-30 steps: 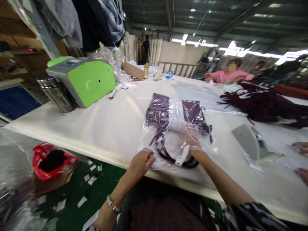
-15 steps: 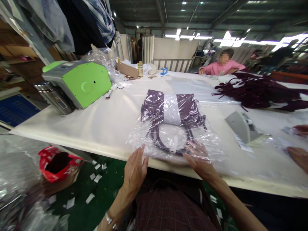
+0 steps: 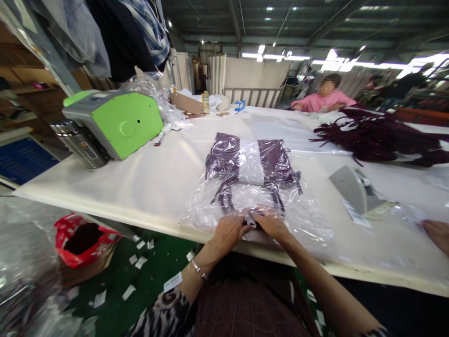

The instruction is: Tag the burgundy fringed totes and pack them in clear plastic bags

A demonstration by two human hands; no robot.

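The person's left hand [image 3: 228,229] and right hand [image 3: 273,222], 2 grips, pinch 1 shiny clear plastic cover [image 3: 304,223] around 1 dark purple handbag [image 3: 227,158] on 1 white desk [image 3: 154,187].

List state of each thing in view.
Maroon bag: lying down, wrapped
Plastic: wrinkled, around maroon bag
White band: across maroon bag
Left hand: fingers closed on plastic
Right hand: fingers closed on plastic
Flask: standing, capped
Red bag: open at top
Green machine: power unclear
Maroon heap: loose, tangled
Paper scraps: scattered
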